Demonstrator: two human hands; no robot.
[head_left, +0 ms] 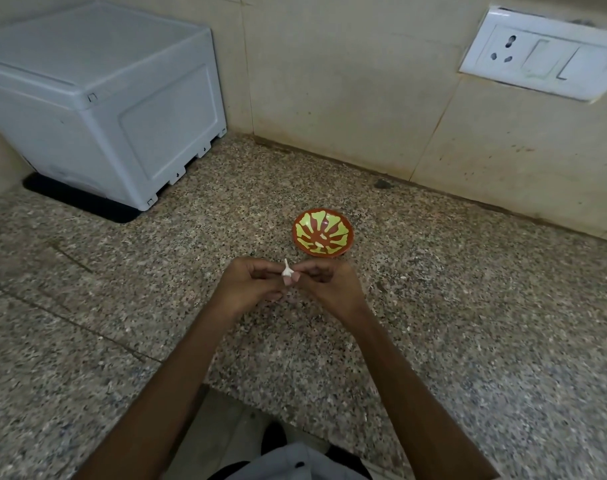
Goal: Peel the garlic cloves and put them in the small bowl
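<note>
both hands up over speckled bench [468,323], meeting in middle. left hand [246,284] and right hand [324,282] both pinching garlic clove [286,270] between fingertips, papery tip sticking up. small bowl [322,233], orange with green pattern, sits on bench just beyond hands, one pale bit inside. grey box [97,98] back left, wall socket [541,53] top right.

Small bowl [322,233] behind hands

single head cam, wide-angle, looks forward and down over the worktop [433,306] toward the back wall [347,98]. hands close in at frame centre, forearms entering from bottom edge.
</note>
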